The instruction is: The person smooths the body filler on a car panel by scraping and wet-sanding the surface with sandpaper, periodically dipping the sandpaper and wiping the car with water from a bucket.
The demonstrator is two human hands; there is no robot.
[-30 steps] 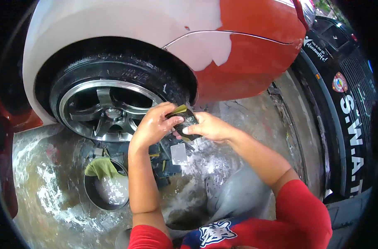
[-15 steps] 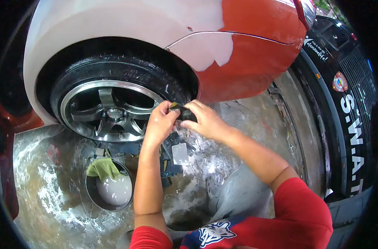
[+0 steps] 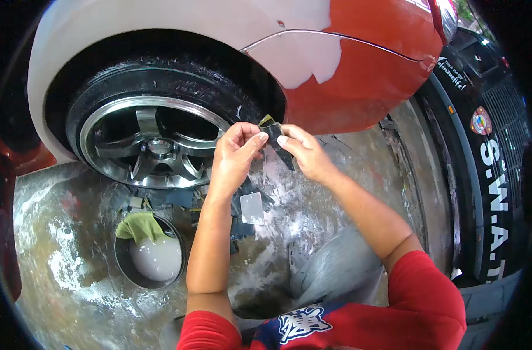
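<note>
Between both hands, in front of the wheel, is a small dark piece of sandpaper point(image 3: 273, 133) with an olive-yellow corner at its top. My left hand point(image 3: 235, 154) pinches its left edge between thumb and fingers. On the other side, the thumb and fingers of my right hand point(image 3: 308, 153) close on the right edge. The lower end of the sheet hangs below my right thumb. Beyond my hands are the black tyre point(image 3: 178, 87) and its silver wheel rim point(image 3: 146, 114), beneath a car fender point(image 3: 178, 20) with pale grey patches beside orange-red paint.
A dark bucket point(image 3: 121, 265) of milky water stands at lower left, a green cloth point(image 3: 140, 226) over its rim. A light grey rectangular piece point(image 3: 252, 208) and several dark scraps lie on the wet floor. A black vehicle point(image 3: 482, 169) with white lettering is at right.
Both hands have moved up and slightly right in the view. The sandpaper, bunched between the fingers before, now shows as a flatter sheet. The camera view has shifted a little.
</note>
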